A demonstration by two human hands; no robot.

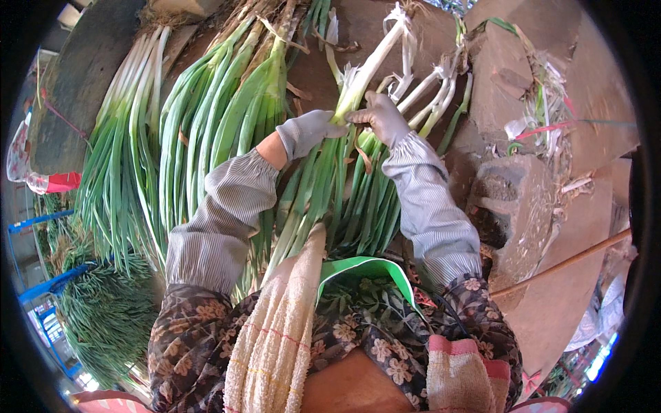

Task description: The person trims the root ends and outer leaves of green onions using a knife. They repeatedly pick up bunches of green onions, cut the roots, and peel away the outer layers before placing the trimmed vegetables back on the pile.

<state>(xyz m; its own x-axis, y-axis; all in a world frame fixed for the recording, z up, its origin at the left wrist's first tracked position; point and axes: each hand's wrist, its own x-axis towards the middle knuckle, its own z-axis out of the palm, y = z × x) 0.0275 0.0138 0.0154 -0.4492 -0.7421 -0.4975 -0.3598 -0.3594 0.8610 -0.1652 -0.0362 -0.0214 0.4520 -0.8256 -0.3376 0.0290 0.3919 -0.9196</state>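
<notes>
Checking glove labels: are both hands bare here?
No, both the left hand and the right hand wear grey gloves while gripping a green onion stalk.

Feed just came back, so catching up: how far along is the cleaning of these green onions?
Done, it seems: a bundle with clean white stalks lies at the far left. In hand: the gloved left hand and right hand both grip one stalk, loose skin hanging from it. Left: the pile between, dry husks showing, and the stalks under the forearms.

Both forearms reach forward, the gloved left hand (308,131) and gloved right hand (381,115) meeting with fingers curled closed.
</notes>
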